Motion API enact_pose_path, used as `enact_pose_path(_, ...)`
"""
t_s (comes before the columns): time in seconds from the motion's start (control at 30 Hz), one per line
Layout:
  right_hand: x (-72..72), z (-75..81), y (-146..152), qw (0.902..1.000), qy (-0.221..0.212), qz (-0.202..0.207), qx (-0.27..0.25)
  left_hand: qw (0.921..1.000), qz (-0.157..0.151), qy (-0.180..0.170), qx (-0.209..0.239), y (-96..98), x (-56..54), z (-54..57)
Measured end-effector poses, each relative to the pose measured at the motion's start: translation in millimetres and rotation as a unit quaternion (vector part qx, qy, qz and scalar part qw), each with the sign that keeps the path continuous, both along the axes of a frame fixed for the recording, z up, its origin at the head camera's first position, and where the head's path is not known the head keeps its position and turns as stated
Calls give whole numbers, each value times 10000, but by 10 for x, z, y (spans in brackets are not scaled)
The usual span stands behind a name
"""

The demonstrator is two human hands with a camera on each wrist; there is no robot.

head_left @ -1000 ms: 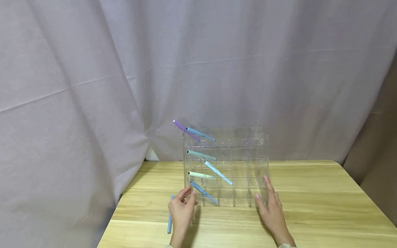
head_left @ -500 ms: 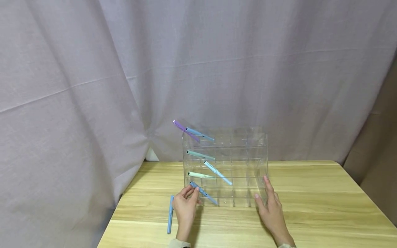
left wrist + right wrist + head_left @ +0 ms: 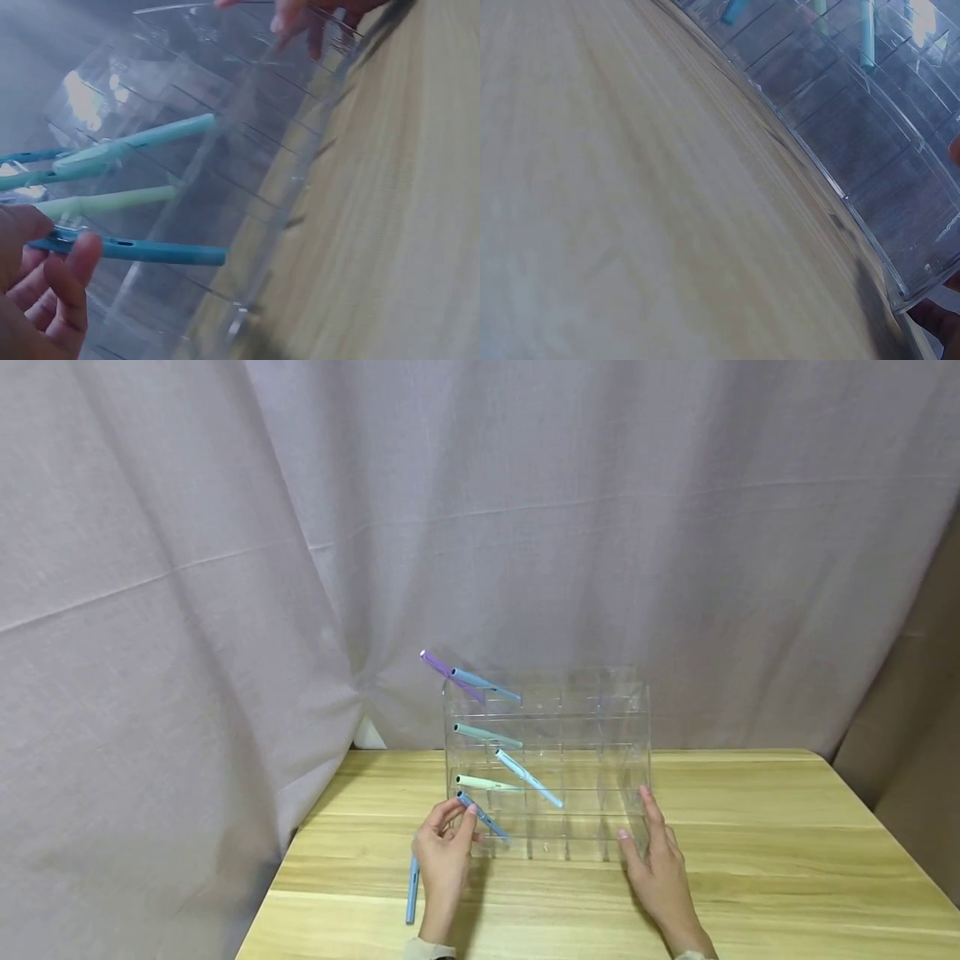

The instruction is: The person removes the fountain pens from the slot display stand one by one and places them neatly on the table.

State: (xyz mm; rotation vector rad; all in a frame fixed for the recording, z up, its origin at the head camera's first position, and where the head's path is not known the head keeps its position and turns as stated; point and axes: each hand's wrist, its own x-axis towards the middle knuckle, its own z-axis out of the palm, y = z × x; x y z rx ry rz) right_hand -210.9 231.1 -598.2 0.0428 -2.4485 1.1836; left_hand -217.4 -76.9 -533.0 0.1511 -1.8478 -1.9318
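Note:
My left hand (image 3: 444,853) pinches a dark blue pen (image 3: 487,820) near its upper end, at the lower left front of a clear acrylic compartment rack (image 3: 581,777). In the left wrist view the pen (image 3: 165,251) slants across the rack's front, its lower end free. My right hand (image 3: 658,872) holds the rack's lower right side, thumb at the front and fingers along the side. Leaning in the rack are a purple pen (image 3: 435,663), a blue pen (image 3: 480,682), a teal pen (image 3: 483,735), a light blue pen (image 3: 528,777) and a pale green pen (image 3: 483,783).
Another blue pen (image 3: 412,893) lies on the wooden table (image 3: 765,843), left of my left wrist and partly hidden by the hand. Behind the table hangs a grey curtain (image 3: 525,527). The table's left edge slopes off near the curtain.
My left hand has taken hold of the dark blue pen and drawn it up and left, so its lower end sits higher. The right hand stays at the rack's side.

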Motion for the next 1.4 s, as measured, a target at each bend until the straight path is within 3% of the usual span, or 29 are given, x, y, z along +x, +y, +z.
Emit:
enact_pose_path(0.1, -1, -2, -7, 10000, -13, 11, -8, 9991, 15, 417, 35, -97, 37, 133)
enact_pose_path(0.27, -4, -2, -1, 10000, -11, -4, -22, 9934, 412, 1064, -107, -311, 88, 445)
enact_pose_path(0.37, 2, 3, 5, 10000, -6, -9, -25, 9901, 719, 1180, -244, -441, 114, 582)
enact_pose_path(0.47, 6, -1, 8, 10000, -18, 12, -27, 9877, 957, 1179, -364, -563, 136, 633)
enact_pose_path(0.63, -1, -15, 8, 10000, 29, 47, 33, 9859, 1105, 1122, -559, -729, 144, 580)
enact_pose_path(0.97, -16, 11, 13, 10000, -2, -48, 26, 9850, 956, 1132, -879, -902, 115, 384)
enact_pose_path(1.2, -11, 13, 6, 10000, -3, -45, 19, 9870, 901, 722, -1121, -1017, 96, 212)
enact_pose_path(1.3, -6, 10, 9, 10000, -32, -37, 37, 9858, 957, 343, -1334, -1064, 80, 110)
enact_pose_path(1.4, -4, 9, 11, 10000, 0, -18, 50, 9795, 1077, -146, -1694, -1110, 56, -7)
